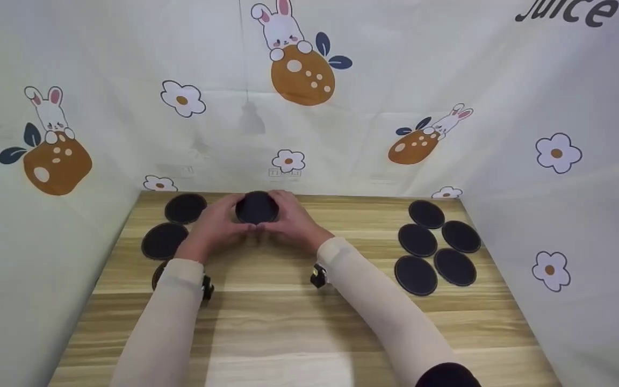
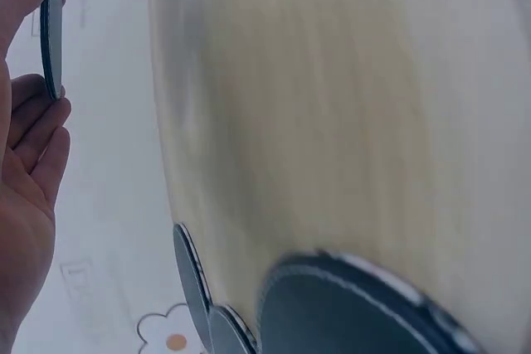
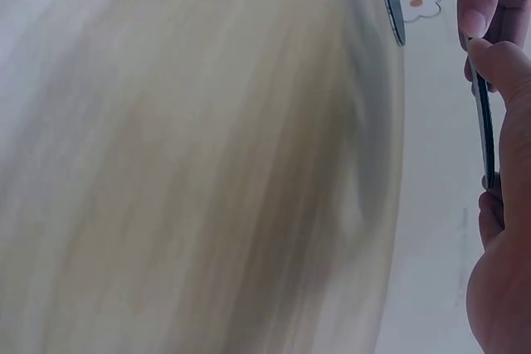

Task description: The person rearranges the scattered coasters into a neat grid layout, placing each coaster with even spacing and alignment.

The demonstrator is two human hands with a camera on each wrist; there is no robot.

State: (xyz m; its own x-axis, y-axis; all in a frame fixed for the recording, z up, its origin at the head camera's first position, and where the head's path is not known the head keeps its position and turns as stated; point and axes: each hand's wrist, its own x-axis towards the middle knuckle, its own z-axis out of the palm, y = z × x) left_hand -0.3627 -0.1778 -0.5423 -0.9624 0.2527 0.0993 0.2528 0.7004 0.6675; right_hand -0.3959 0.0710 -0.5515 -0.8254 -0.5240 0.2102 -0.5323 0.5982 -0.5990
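A round black coaster (image 1: 257,208) with a stitched-looking rim is held between both hands near the table's back edge. My left hand (image 1: 210,228) grips its left side, while the right hand (image 1: 296,223) grips the opposite side. The two thumbs meet at the near edge. Both wrist views show the disc edge-on: the thin coaster (image 2: 52,39) beside the left hand (image 2: 29,221), and the coaster (image 3: 484,134) against the right hand (image 3: 508,230). It is raised off the tabletop.
At left lie three more coasters, a far one (image 1: 185,208), a middle one (image 1: 164,241) and one (image 1: 158,273) partly under the left sleeve. Several coasters (image 1: 417,240) lie at right. Printed cloth (image 1: 363,123) encloses the wooden table (image 1: 266,322) at the back and sides.
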